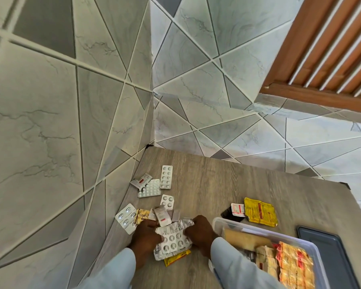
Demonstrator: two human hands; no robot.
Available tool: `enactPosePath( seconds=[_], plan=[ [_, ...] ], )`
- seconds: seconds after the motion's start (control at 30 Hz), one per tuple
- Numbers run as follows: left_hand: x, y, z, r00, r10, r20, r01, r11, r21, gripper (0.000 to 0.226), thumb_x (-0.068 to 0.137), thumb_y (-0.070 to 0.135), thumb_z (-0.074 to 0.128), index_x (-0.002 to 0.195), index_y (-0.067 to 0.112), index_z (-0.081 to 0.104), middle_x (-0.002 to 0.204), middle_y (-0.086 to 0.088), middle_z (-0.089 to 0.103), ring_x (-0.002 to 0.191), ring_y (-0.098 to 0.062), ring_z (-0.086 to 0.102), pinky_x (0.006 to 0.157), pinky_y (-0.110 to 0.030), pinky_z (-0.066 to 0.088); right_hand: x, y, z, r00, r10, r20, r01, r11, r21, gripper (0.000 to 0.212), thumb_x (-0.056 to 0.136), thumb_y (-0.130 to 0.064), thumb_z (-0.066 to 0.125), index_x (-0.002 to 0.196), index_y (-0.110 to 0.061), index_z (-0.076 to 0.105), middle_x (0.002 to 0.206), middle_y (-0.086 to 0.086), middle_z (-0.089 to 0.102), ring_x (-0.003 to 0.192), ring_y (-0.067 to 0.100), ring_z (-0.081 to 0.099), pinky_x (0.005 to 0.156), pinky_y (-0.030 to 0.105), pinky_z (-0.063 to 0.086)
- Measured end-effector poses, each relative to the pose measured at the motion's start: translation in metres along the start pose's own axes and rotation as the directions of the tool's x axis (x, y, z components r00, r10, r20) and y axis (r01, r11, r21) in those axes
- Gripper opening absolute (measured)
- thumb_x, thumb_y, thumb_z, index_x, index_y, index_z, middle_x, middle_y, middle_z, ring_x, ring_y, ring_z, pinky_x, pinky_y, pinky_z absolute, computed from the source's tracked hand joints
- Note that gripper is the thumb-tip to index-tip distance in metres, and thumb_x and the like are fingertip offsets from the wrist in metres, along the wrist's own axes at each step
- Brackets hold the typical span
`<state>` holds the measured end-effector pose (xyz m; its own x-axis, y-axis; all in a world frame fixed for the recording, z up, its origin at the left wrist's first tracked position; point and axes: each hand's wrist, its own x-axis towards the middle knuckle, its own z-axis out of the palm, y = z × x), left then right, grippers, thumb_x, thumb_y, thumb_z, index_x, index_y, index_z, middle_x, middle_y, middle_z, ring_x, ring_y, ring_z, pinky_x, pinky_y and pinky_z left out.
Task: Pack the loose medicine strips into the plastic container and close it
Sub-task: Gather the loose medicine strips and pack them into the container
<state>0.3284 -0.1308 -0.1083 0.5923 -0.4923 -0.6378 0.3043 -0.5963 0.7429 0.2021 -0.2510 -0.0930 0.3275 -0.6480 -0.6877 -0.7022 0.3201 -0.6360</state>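
Both hands' fingers clamp the gathered strips (173, 239): left hand (147, 236), right hand (200, 232). Recommend squaring the stack before transfer to container (217, 223).

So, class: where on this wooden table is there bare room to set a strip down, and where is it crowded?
Bare wood lies at the far middle of the grey wooden table, between the upright silver blister strip and the yellow foil sachet. It is crowded along the left edge and around both hands, left hand and right hand, gathering strips.
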Motion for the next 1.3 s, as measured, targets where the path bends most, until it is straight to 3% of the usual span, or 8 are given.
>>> enactPosePath(
  seconds=[0.13,0.23,0.43,0.63,0.83,0.93,1.07,1.3],
  plan=[
    [-0.008,0.002,0.003,0.997,0.005,0.072,-0.005,1.0,-0.003,0.049,0.066,-0.018,0.067,0.106,0.009,0.059,0.1,-0.009,0.066,0.086,-0.021,0.064,0.067,-0.034,0.055,0.013,0.018,0.002,0.999,-0.046,-0.021,0.045,0.998,-0.032,0.034,0.059,-0.018,0.06,0.092,-0.018,0.054,0.096,0.012,0.063,0.084,0.03,0.066,0.074,0.049,0.059],
    [-0.015,0.006,0.005,0.998,0.037,0.052,-0.037,0.999,-0.005,0.048,0.07,-0.014,0.066,0.109,0.01,0.053,0.103,-0.006,0.064,0.083,-0.014,0.06,0.058,-0.024,0.047,-0.018,0.003,-0.001,0.997,-0.077,-0.022,0.076,0.997,-0.013,0.037,0.061,-0.011,0.068,0.095,-0.018,0.054,0.099,0.009,0.063,0.088,0.027,0.065,0.067,0.037,0.058],
    [-0.026,0.024,0.011,0.984,0.172,0.052,-0.173,0.985,0.021,0.059,0.065,-0.004,0.078,0.112,0.019,0.052,0.107,-0.003,0.056,0.097,-0.02,0.056,0.066,-0.024,0.046,-0.022,0.002,-0.01,0.976,-0.197,-0.095,0.202,0.978,0.05,0.043,0.057,-0.014,0.068,0.098,-0.018,0.057,0.099,0.01,0.067,0.09,0.026,0.066,0.075,0.042,0.058],
    [-0.045,0.063,0.045,0.923,0.326,0.203,-0.344,0.937,0.056,0.043,0.06,-0.006,0.078,0.092,0.018,0.064,0.093,-0.005,0.068,0.088,-0.021,0.064,0.074,-0.033,0.053,-0.06,0.001,-0.07,0.87,-0.433,-0.236,0.431,0.9,-0.064,0.034,0.085,-0.006,0.058,0.118,-0.014,0.052,0.105,0.005,0.062,0.097,0.02,0.06,0.088,0.032,0.048],
    [-0.068,0.081,0.138,0.785,0.446,0.43,-0.561,0.807,0.187,0.038,0.064,0.007,0.076,0.096,0.023,0.064,0.101,-0.002,0.067,0.092,-0.018,0.063,0.079,-0.024,0.048,-0.082,0.062,-0.168,0.866,-0.288,-0.409,0.312,0.95,-0.007,0.027,0.083,-0.012,0.054,0.105,-0.025,0.06,0.096,0.003,0.07,0.087,0.019,0.066,0.077,0.038,0.055],
    [-0.065,0.081,0.167,0.708,0.516,0.482,-0.688,0.656,0.309,0.043,0.072,0.007,0.071,0.113,0.017,0.064,0.114,-0.003,0.062,0.105,-0.017,0.058,0.088,-0.021,0.041,-0.088,0.079,-0.183,0.841,-0.231,-0.489,0.265,0.964,0.001,0.031,0.083,0.001,0.058,0.095,-0.027,0.059,0.082,-0.004,0.068,0.077,0.019,0.064,0.063,0.024,0.046],
    [-0.053,0.076,0.168,0.658,0.519,0.545,-0.752,0.429,0.5,0.041,0.084,0.017,0.06,0.124,0.02,0.055,0.118,-0.006,0.054,0.112,-0.022,0.051,0.097,-0.032,0.039,-0.076,0.093,-0.174,0.879,-0.188,-0.438,0.194,0.981,-0.033,0.035,0.083,-0.008,0.065,0.115,-0.016,0.056,0.106,0.006,0.068,0.093,0.019,0.064,0.083,0.031,0.051],
    [-0.055,0.055,0.152,0.441,0.586,0.68,-0.652,-0.312,0.691,0.069,0.048,0.028,0.084,0.114,0.018,0.064,0.095,0.0,0.067,0.076,-0.023,0.061,0.059,-0.038,0.051,-0.069,0.091,-0.157,0.853,-0.374,-0.365,0.106,0.808,-0.58,0.04,0.091,-0.028,0.052,0.128,-0.019,0.043,0.13,0.007,0.047,0.12,0.025,0.046,0.098,0.035,0.043]
  ],
)
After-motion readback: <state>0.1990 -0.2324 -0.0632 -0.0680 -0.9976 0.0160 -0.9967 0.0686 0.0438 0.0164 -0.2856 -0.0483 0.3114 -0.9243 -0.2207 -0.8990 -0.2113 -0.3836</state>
